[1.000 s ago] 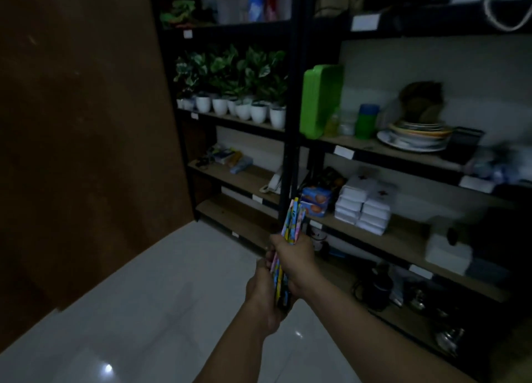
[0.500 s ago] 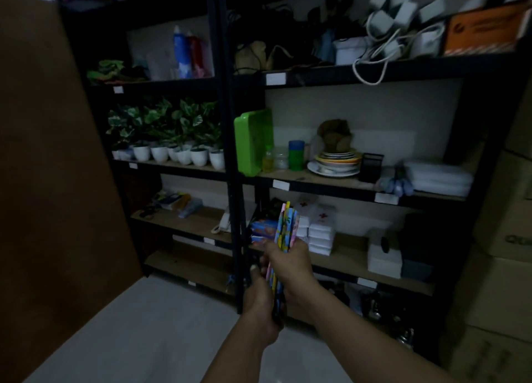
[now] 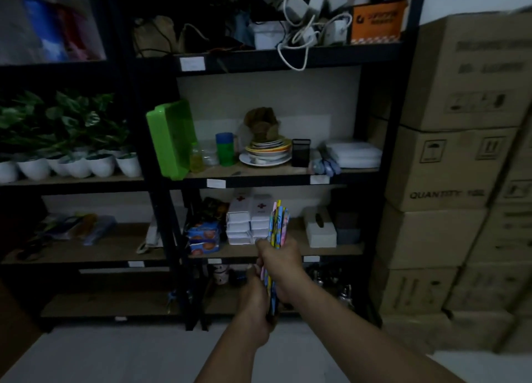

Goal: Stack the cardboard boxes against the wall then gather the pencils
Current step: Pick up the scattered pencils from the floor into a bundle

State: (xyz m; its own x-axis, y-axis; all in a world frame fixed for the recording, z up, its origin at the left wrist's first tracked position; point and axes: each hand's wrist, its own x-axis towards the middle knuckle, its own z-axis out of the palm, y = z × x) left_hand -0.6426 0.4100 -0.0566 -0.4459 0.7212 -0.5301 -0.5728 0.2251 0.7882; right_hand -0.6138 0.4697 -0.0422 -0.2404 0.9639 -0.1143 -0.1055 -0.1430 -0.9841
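Colourful patterned pencils (image 3: 277, 224), bundled upright, are held in front of the black metal shelving unit (image 3: 288, 179). The right grip (image 3: 283, 267) curls round the bundle's middle; the left grip (image 3: 254, 299) wraps its lower end, just beneath. Brown cardboard boxes (image 3: 460, 166) stand stacked at the right, beside the shelving.

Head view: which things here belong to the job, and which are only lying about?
Job: pencils, gripped as one bundle by left hand and right hand; cardboard boxes, stacked at the right.
Lying about: green tray, potted plants, plates, white packs, all on the shelves.
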